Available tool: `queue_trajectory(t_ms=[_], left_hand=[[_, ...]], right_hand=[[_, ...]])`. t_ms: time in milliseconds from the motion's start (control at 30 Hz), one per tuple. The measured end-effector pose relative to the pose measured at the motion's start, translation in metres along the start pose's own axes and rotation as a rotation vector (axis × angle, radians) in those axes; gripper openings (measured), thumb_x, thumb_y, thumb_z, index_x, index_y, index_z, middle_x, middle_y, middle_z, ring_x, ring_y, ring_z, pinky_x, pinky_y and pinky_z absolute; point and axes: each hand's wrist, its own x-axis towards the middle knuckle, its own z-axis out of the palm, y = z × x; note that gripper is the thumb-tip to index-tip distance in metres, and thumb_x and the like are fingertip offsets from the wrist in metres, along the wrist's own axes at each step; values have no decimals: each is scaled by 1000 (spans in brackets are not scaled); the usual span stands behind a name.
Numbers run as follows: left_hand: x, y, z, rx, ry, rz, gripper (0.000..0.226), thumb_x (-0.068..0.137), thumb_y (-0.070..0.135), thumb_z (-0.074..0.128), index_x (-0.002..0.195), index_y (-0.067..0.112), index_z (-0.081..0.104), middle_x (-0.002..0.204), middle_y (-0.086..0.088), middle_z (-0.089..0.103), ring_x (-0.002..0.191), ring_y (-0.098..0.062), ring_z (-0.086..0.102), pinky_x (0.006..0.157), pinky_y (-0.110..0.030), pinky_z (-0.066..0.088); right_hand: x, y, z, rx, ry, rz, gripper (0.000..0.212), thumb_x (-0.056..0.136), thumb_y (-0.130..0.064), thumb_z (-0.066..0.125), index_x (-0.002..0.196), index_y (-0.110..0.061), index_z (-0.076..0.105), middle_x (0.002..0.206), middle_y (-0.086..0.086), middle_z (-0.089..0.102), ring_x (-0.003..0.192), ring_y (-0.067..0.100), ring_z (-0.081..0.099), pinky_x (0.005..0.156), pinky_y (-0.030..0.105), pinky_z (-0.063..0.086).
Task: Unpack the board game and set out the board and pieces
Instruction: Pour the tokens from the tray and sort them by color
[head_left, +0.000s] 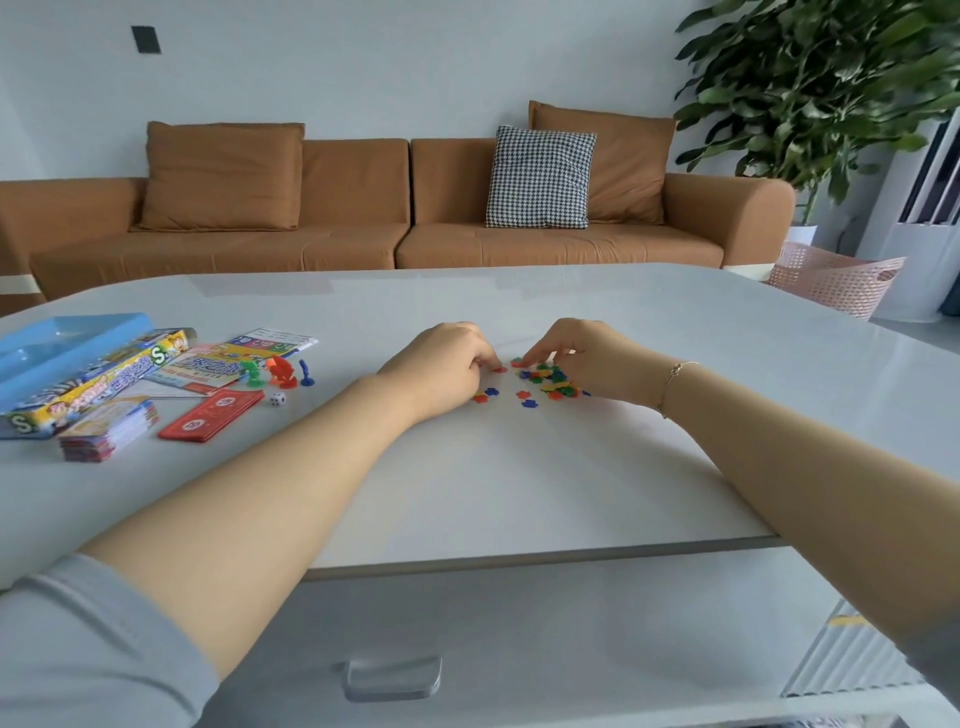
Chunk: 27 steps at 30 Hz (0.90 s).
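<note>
A small heap of coloured plastic tokens (551, 380) lies mid-table, with a few red and blue ones scattered to its left. My left hand (447, 366) rests beside them, its fingertips pinching a red token (500, 370). My right hand (587, 358) hovers over the heap, fingertips curled down onto the tokens. At the left lie the folded board (228, 361), the open game box (78, 374), standing pawns (275, 371), a white die (277, 399), red play money (213, 415) and a card stack (111, 428).
The white table (519, 467) ends at a front edge with a drawer handle (392, 678) below. Behind stand a brown sofa (363, 218), a checked cushion (540, 176), a large plant (831, 88) and a pink basket (836, 278).
</note>
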Motion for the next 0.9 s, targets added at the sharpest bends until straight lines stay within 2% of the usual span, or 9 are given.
queue_trajectory(t_ms=[133, 233, 367, 467, 567, 667, 733, 900], left_hand=[[-1, -1, 4, -34, 49, -49, 46, 89, -5, 33, 120, 9, 64, 122, -5, 57, 118, -21, 49, 100, -26, 38], [0, 3, 8, -73, 28, -23, 53, 89, -6, 31, 124, 18, 62, 122, -4, 56, 118, -19, 48, 101, -27, 37], [1, 4, 8, -70, -8, 1, 56, 86, -8, 31, 121, 19, 64, 119, -4, 56, 116, -20, 47, 100, -30, 38], [-3, 1, 1, -149, 40, -6, 56, 88, -8, 28, 121, 19, 64, 120, -2, 55, 111, -17, 51, 97, -27, 40], [-4, 1, 0, -205, 5, 2, 58, 86, -11, 27, 121, 19, 64, 120, -1, 54, 109, -15, 51, 97, -24, 39], [-1, 4, 3, -185, -114, 12, 62, 84, -12, 29, 121, 22, 64, 125, -2, 53, 119, -15, 44, 103, -21, 32], [0, 5, 3, -171, -123, 0, 60, 84, -11, 29, 121, 21, 64, 126, -3, 53, 121, -17, 43, 105, -23, 31], [-2, 2, 0, -183, -61, -28, 51, 86, -8, 31, 109, 18, 68, 120, -1, 55, 115, -15, 48, 93, -18, 34]], right_hand=[[-2, 13, -5, 86, 69, 41, 49, 84, 9, 35, 100, -18, 72, 109, 0, 62, 102, 17, 56, 95, 33, 48], [-3, 19, -8, 99, 71, 42, 49, 84, 10, 35, 91, -23, 71, 106, -2, 61, 104, 18, 55, 96, 29, 45], [3, 15, -3, 3, 6, 22, 55, 84, 9, 32, 111, -21, 69, 117, 1, 57, 109, 18, 52, 96, 29, 44], [-1, 19, -5, 88, 58, 20, 57, 80, 13, 30, 106, -18, 71, 114, 3, 62, 106, 19, 56, 96, 28, 46], [-10, 29, -7, 117, 65, -2, 54, 78, 15, 32, 95, -17, 72, 114, 3, 64, 109, 21, 56, 102, 35, 43], [-13, 30, -5, 53, 41, -12, 51, 83, 12, 34, 103, -18, 71, 120, 1, 60, 114, 19, 52, 104, 31, 39], [-15, 27, -4, 37, 42, -23, 52, 83, 12, 34, 108, -17, 69, 121, 0, 59, 114, 18, 51, 104, 28, 39], [-20, 27, -6, 80, 93, -35, 56, 77, 15, 32, 101, -17, 71, 111, 0, 61, 107, 20, 55, 100, 32, 43]])
